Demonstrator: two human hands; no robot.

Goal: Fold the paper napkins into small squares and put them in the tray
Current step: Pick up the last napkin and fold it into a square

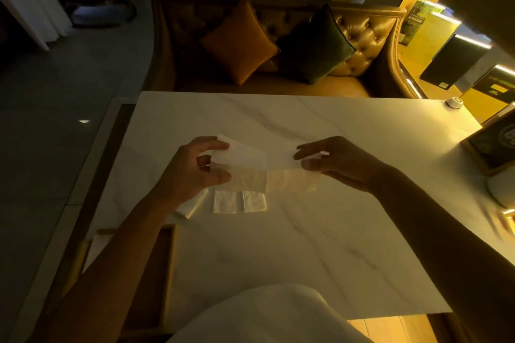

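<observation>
A thin white paper napkin (264, 167) is held stretched out above the marble table (306, 245). My left hand (195, 167) pinches its left end and my right hand (334, 161) pinches its right end. The napkin hangs partly unfolded, its lower half drooping. Under it on the table lie folded napkins (239, 202), two flat side by side, and a third (193, 206) partly hidden by my left wrist. A wooden tray (170, 259) sits at the table's near left edge under my left forearm, with a pale napkin (96, 245) showing inside it.
A wooden stand with a dark sign (490, 145) is at the right edge, a white round object (501, 189) beside it. A small white button (454, 101) lies at the far right corner. A tufted sofa with cushions (264, 44) stands beyond the table.
</observation>
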